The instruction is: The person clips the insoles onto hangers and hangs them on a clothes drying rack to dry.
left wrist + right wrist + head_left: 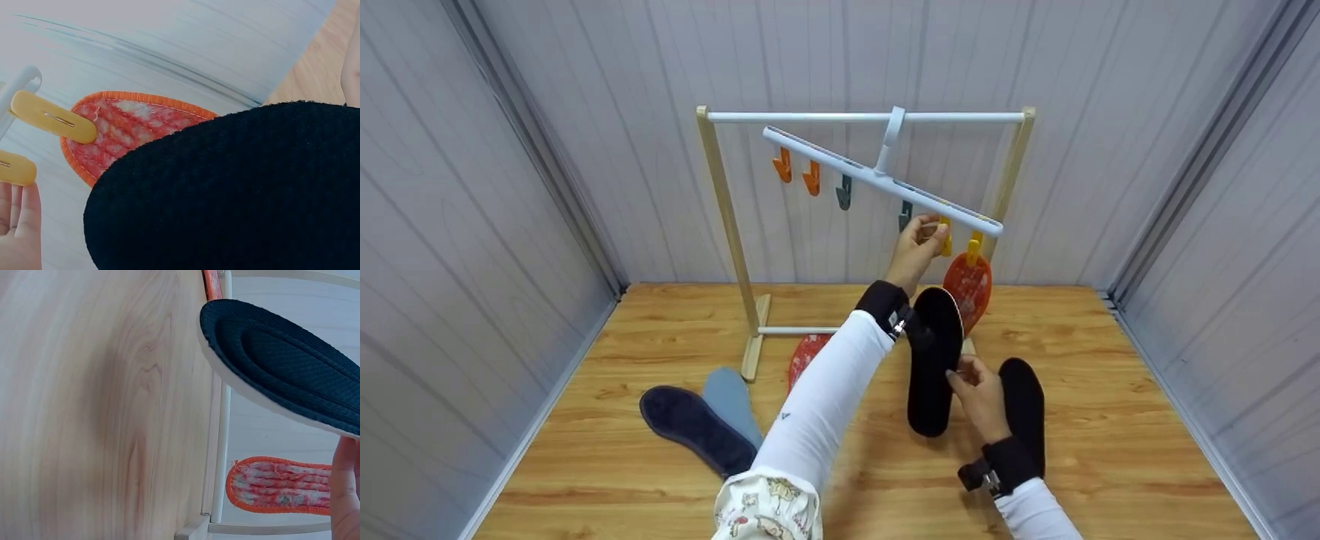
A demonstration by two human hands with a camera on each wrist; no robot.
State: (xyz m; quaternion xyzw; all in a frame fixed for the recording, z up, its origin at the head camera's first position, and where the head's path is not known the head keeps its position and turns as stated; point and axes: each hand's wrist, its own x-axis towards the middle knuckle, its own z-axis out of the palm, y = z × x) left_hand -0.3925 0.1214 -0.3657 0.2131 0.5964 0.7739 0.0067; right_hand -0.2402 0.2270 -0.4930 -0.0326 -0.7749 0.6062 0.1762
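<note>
My left hand (913,255) is raised to the hanger (877,178) and pinches a yellow clip (17,169) near its lower right end. Lower down, my right hand (981,394) pinches the edge of a black insole (934,375) that stands nearly upright with its toe end close below the clip. The right wrist view shows the pale underside edge of this insole. Beside it, a red patterned insole (969,289) with an orange border hangs from the outermost yellow clip (973,253). The black insole partly covers it in the left wrist view.
The hanger hooks over a rack's white bar (802,118). Orange clips (811,180) and dark green clips (844,193) hang along it. On the wooden table lie another black insole (1024,405), a navy insole (697,427), a light blue insole (733,401) and a red insole (805,355).
</note>
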